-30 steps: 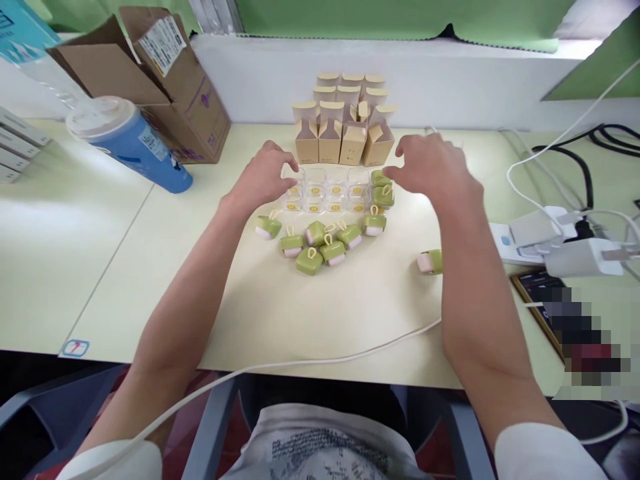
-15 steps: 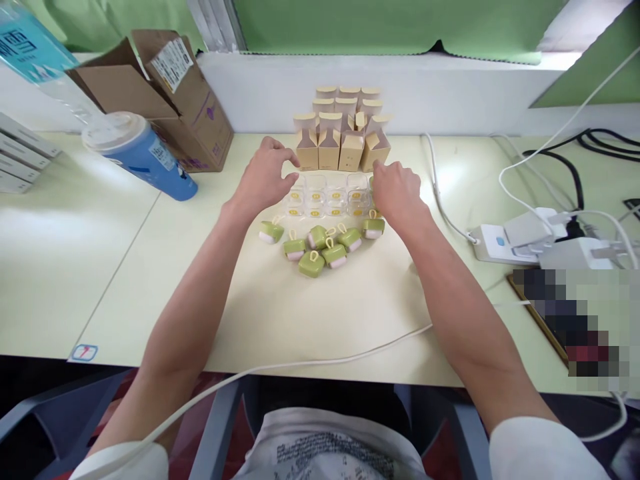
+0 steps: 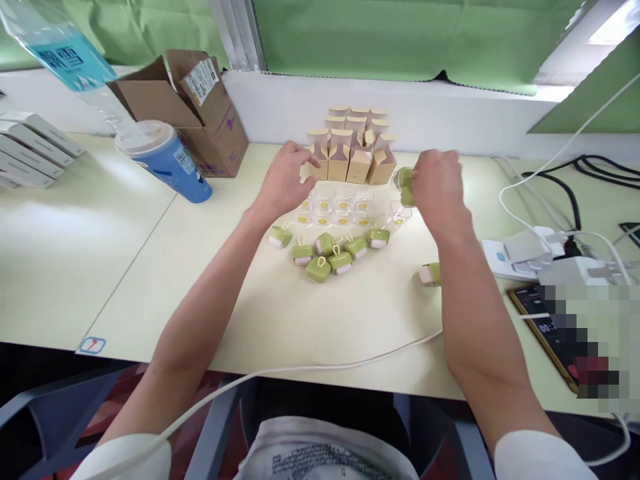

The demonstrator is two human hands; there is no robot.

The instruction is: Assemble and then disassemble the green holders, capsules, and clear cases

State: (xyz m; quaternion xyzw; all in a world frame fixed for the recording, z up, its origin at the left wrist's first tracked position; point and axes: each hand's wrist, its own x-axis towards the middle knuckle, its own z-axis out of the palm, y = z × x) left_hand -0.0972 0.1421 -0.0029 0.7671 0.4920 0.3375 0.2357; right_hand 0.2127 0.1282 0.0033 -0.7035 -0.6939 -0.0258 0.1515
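The right hand (image 3: 440, 190) grips a green piece (image 3: 406, 193) just right of the clear boxes (image 3: 343, 207). The left hand (image 3: 285, 183) hovers over their left end.

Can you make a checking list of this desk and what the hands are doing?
Surface: pale table, flat.
Job's things: green pieces huddled, clear cases in rows, tan cartons behind, one stray piece at right.
Clutter: blue cup, cardboard box, water bottle.
Hands: left hand by the clear cases, grip unclear; right hand grips a green piece.
Cables: white cable along the front edge; chargers at right.
Surroundings: green curtain behind.
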